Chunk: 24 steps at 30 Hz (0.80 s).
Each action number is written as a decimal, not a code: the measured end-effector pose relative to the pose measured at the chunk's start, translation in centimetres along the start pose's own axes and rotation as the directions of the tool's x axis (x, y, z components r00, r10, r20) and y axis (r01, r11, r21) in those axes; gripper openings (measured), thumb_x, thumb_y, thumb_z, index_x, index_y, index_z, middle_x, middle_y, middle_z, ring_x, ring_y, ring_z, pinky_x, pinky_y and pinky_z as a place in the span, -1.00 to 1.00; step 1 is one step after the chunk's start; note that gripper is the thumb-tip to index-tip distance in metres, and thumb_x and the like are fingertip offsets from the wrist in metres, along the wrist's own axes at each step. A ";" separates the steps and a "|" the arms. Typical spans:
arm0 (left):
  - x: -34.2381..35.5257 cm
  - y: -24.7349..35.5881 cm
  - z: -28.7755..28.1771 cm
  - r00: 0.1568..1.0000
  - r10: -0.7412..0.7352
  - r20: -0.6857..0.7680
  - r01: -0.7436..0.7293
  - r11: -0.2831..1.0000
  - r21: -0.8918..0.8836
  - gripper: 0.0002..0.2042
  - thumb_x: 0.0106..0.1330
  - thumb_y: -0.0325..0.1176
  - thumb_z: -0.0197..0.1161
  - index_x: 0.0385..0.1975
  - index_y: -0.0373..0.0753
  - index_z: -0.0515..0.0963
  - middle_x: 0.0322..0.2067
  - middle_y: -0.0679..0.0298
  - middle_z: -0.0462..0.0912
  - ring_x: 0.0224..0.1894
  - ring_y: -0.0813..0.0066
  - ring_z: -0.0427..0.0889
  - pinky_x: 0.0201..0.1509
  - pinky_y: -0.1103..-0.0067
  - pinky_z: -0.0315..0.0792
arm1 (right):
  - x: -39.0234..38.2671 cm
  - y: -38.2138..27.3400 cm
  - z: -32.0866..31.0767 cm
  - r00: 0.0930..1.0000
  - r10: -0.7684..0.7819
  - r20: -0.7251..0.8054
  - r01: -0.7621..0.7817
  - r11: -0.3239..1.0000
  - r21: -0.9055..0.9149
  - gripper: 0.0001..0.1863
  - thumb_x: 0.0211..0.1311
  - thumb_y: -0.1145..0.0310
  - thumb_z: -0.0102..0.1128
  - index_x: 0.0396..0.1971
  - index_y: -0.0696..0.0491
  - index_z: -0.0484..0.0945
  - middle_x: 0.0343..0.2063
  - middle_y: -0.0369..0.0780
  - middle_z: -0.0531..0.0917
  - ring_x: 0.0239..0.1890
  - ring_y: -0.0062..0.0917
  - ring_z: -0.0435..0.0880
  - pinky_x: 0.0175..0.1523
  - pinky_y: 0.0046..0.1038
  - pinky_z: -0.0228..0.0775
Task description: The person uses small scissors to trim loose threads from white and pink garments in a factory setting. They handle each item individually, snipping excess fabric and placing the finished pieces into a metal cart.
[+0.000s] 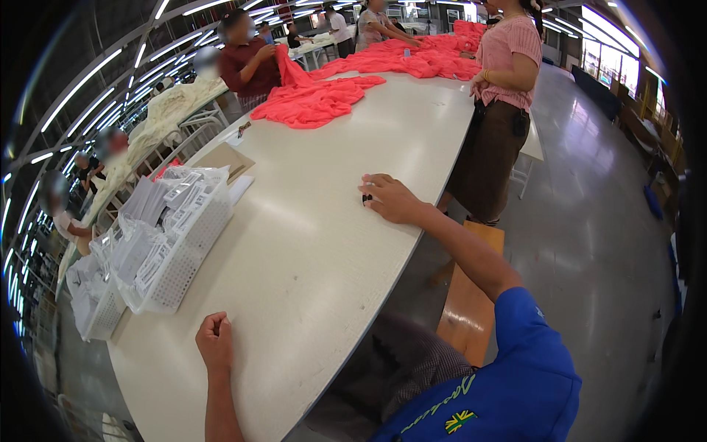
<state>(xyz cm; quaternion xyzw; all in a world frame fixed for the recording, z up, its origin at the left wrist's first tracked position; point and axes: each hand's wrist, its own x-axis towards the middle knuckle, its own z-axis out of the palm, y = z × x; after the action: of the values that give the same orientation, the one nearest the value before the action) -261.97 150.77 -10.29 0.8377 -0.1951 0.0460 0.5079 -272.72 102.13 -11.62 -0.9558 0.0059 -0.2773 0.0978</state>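
Note:
My left hand [215,341] rests in a loose fist near the front of a long pale table [294,317]. Nothing shows in its curled fingers. Farther off, at the table's right edge, my right hand [392,199] lies palm down with bent fingers. A small black object [367,199] shows under those fingers, too small to name. Left of both hands stands a white perforated plastic basket [188,261]. Clear bags [140,254] and stacks of white printed paper pieces fill it.
A second white basket [107,317] stands at the left edge. Beyond lie brown cardboard [224,160] and heaped coral-pink fabric [317,103], held by a person [247,66]. Another person [508,74] stands at the right edge. An orange wooden bench [471,283] is beside me.

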 end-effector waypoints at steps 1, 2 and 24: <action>0.1 0.0 0.2 1.000 0.007 -0.001 -0.007 1.000 -0.001 -0.88 0.25 -0.49 0.14 -0.29 -0.35 0.57 -0.50 0.44 0.52 -0.50 0.77 0.35 -0.40 0.75 0.29 | 0.7 0.5 0.4 0.999 0.011 0.044 -0.011 1.000 -0.001 -0.59 0.28 0.17 0.02 0.06 0.03 0.44 0.15 -0.16 0.40 0.25 -0.25 0.27 0.27 -0.23 0.14; 0.2 0.0 0.3 1.000 0.014 -0.001 -0.014 1.000 -0.003 -0.89 0.25 -0.49 0.14 -0.29 -0.35 0.57 -0.51 0.44 0.52 -0.50 0.77 0.35 -0.40 0.75 0.29 | 1.3 1.0 0.7 0.996 0.023 0.088 -0.023 1.000 -0.002 -0.60 0.29 0.15 -0.01 0.05 0.03 0.45 0.15 -0.17 0.41 0.25 -0.25 0.27 0.27 -0.22 0.13; 0.1 -1.1 0.3 0.985 0.169 0.036 -0.170 0.984 0.059 -0.94 0.18 -0.55 0.18 -0.37 -0.35 0.56 -0.52 0.39 0.52 -0.57 0.75 0.33 -0.50 0.74 0.26 | 6.8 -0.5 3.9 0.956 0.292 -0.014 -0.287 0.948 0.135 -0.66 0.19 0.38 0.02 -0.02 0.10 0.49 0.03 -0.15 0.49 0.12 -0.24 0.40 0.20 -0.29 0.25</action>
<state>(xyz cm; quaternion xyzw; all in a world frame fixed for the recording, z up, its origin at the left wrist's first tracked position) -261.52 150.95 -11.33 0.8341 -0.2719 0.0823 0.4728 -264.91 102.93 -11.21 -0.9312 0.1294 -0.2759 0.1998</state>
